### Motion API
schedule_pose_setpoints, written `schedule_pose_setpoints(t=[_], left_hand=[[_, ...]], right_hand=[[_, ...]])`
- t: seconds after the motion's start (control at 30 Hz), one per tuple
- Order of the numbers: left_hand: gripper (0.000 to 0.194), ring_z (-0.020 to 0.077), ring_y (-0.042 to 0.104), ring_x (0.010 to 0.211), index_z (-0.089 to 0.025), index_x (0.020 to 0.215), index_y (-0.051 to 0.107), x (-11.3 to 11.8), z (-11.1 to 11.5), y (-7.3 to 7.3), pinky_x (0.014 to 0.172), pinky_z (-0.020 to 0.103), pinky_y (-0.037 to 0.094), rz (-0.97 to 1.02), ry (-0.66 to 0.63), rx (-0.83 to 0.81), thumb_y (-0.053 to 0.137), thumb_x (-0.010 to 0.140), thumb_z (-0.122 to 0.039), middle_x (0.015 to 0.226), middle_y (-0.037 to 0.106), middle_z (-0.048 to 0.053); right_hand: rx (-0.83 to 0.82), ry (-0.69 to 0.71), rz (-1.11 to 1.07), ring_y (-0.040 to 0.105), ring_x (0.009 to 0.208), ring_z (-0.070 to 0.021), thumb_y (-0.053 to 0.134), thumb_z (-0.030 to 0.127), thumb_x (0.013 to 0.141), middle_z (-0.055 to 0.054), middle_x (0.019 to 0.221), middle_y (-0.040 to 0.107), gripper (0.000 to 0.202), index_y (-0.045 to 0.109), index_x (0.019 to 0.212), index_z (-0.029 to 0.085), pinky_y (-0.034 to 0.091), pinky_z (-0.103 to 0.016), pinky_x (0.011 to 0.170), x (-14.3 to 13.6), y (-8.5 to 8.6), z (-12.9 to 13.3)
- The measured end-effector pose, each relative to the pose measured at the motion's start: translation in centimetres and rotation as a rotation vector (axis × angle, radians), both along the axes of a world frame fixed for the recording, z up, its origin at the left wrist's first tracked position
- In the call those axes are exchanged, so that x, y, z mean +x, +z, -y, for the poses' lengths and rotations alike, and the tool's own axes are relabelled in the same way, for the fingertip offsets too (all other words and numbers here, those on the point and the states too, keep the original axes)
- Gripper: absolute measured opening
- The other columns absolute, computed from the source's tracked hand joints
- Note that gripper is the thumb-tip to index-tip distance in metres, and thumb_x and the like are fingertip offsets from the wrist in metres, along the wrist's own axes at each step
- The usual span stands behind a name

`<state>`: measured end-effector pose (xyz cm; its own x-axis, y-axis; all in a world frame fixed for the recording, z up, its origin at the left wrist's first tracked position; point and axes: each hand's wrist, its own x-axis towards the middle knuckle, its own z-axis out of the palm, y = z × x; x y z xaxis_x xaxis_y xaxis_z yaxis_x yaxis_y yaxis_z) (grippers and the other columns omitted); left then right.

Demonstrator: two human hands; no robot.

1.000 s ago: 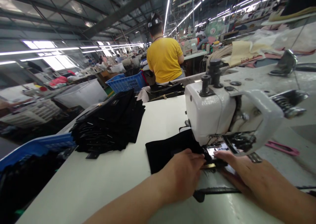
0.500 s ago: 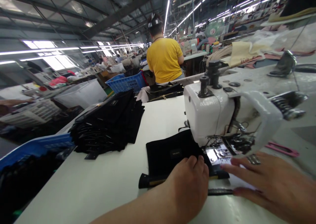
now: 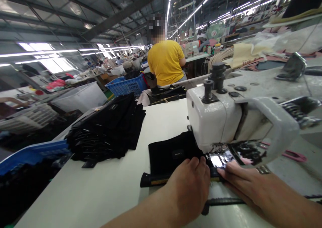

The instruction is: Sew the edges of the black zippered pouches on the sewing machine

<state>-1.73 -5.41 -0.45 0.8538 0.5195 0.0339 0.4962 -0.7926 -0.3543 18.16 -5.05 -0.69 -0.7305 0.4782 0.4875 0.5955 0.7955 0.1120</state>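
Observation:
A black fabric piece (image 3: 163, 156) with a small label lies flat on the white table, its right edge by the lit needle area of a white sewing machine (image 3: 208, 114). Along its near edge runs a black strip with a gold zipper (image 3: 158, 181). My left hand (image 3: 192, 184) is closed on the fabric and zipper edge, knuckles up. My right hand (image 3: 241, 181) has its fingers pressed together at the strip's right end, close beside the needle area; its fingertips are partly hidden. A dark zipper strip (image 3: 226, 200) passes beneath the hands.
Left of the fabric is a fanned stack of black pieces (image 3: 105, 130). A blue basket (image 3: 50, 151) stands at the table's left edge. Pink snips (image 3: 294, 156) lie behind the machine head. Ahead, a person in a yellow shirt (image 3: 166, 62) sits facing away.
My right hand has moved left to the strip by the needle area, and its spread fingers have come together. My left hand keeps its hold. The view has shifted slightly.

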Motion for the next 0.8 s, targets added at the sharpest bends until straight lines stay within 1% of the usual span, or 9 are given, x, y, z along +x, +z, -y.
schedule_pose_setpoints(t=[0.1,0.17,0.23,0.3,0.4,0.53,0.63,0.8], left_hand=[[0.038,0.0223,0.052,0.110,-0.003,0.120,0.054,0.0,-0.5,0.0,0.086,0.032,0.043,-0.014,0.008,-0.015,0.039,0.089,-0.020,0.123,0.056,0.016],[0.039,0.0226,0.051,0.111,-0.002,0.121,0.052,0.0,-0.8,0.0,0.086,0.032,0.042,-0.018,0.017,-0.025,0.039,0.090,-0.021,0.125,0.055,0.017],[0.039,0.0228,0.051,0.111,-0.002,0.122,0.051,0.1,-0.9,0.1,0.086,0.032,0.043,-0.020,0.036,-0.040,0.040,0.090,-0.022,0.127,0.053,0.017],[0.039,0.0229,0.052,0.109,-0.002,0.123,0.050,0.1,-1.1,0.1,0.084,0.032,0.043,-0.019,0.059,-0.049,0.040,0.090,-0.021,0.127,0.053,0.017],[0.039,0.0228,0.052,0.107,-0.001,0.123,0.049,0.2,-1.4,-0.1,0.082,0.032,0.044,-0.014,0.077,-0.058,0.040,0.090,-0.020,0.127,0.053,0.017],[0.040,0.0229,0.051,0.109,-0.001,0.123,0.050,0.2,-1.8,-0.3,0.085,0.033,0.044,-0.019,0.064,-0.071,0.040,0.090,-0.022,0.126,0.054,0.016],[0.041,0.0233,0.050,0.112,-0.001,0.124,0.050,0.3,-1.9,-0.3,0.088,0.033,0.044,-0.040,0.057,-0.056,0.041,0.090,-0.023,0.127,0.053,0.016],[0.040,0.0219,0.052,0.110,-0.003,0.123,0.051,0.3,-1.8,-0.1,0.087,0.032,0.045,-0.047,0.066,-0.052,0.043,0.090,-0.024,0.128,0.053,0.016]], right_hand=[[-0.019,-0.011,-0.038,0.064,0.067,-0.0182,0.026,-0.001,0.079,-0.006,0.078,0.067,0.044,0.065,0.075,0.019,0.052,-0.028,0.057,-0.4,0.8,-0.2],[-0.047,-0.044,-0.067,0.064,0.064,-0.0194,0.027,0.001,0.077,-0.007,0.079,0.068,0.043,0.065,0.075,0.021,0.053,-0.029,0.055,-0.5,1.2,-0.3],[-0.083,-0.074,-0.053,0.064,0.062,-0.0201,0.029,0.004,0.077,-0.007,0.082,0.069,0.042,0.066,0.080,0.022,0.053,-0.029,0.053,-0.4,1.3,-0.5],[-0.077,-0.077,-0.023,0.065,0.065,-0.0208,0.029,0.005,0.078,-0.007,0.085,0.069,0.042,0.067,0.082,0.023,0.054,-0.029,0.054,-0.2,1.0,-0.6],[-0.050,-0.063,0.014,0.066,0.075,-0.0216,0.029,0.005,0.078,-0.009,0.090,0.069,0.042,0.068,0.085,0.020,0.055,-0.031,0.061,0.2,0.0,-0.8],[-0.029,-0.087,0.038,0.066,0.076,-0.0214,0.028,0.004,0.078,-0.012,0.090,0.069,0.044,0.068,0.091,0.015,0.055,-0.032,0.062,0.5,-0.9,-1.1],[-0.022,-0.076,0.046,0.066,0.077,-0.0222,0.028,0.006,0.081,-0.012,0.090,0.069,0.042,0.068,0.093,0.015,0.056,-0.032,0.061,0.6,-1.0,-1.2],[-0.041,-0.082,0.026,0.066,0.080,-0.0210,0.029,0.005,0.079,-0.011,0.092,0.069,0.042,0.067,0.094,0.016,0.056,-0.032,0.065,0.6,-0.8,-1.1]])
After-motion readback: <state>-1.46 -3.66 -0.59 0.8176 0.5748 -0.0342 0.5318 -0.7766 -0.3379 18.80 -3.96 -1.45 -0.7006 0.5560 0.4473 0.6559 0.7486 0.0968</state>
